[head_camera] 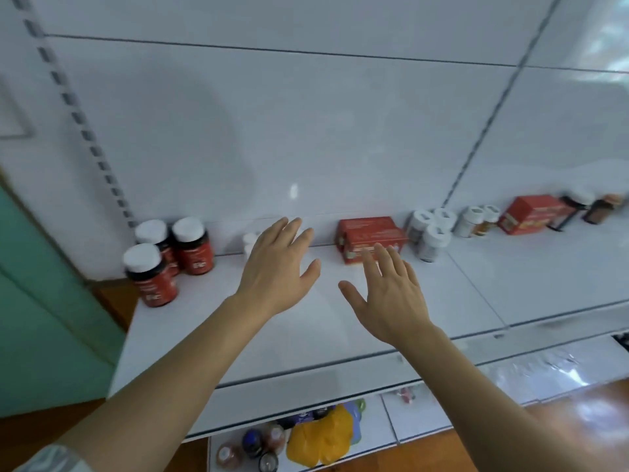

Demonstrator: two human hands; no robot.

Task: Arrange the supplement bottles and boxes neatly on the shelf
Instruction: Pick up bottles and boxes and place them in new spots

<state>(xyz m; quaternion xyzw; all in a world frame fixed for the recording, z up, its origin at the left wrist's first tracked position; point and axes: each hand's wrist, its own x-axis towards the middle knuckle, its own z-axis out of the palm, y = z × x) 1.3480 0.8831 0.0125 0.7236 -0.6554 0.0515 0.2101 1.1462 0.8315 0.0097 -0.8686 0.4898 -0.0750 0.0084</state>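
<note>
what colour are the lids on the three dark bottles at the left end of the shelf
White lids on the dark bottles with red labels, seen clearly in the head view.

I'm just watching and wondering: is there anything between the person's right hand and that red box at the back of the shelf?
Nothing visible. The right hand hovers open, its fingertips overlapping the front of the red box in this view. The white-capped bottles stand off to the box's right, out of the path. The left hand is over to the left.

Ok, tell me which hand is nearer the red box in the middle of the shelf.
Right. The right hand reaches in just in front of the red box, fingertips overlapping it; the left hand hovers further left, apart from it.
</note>
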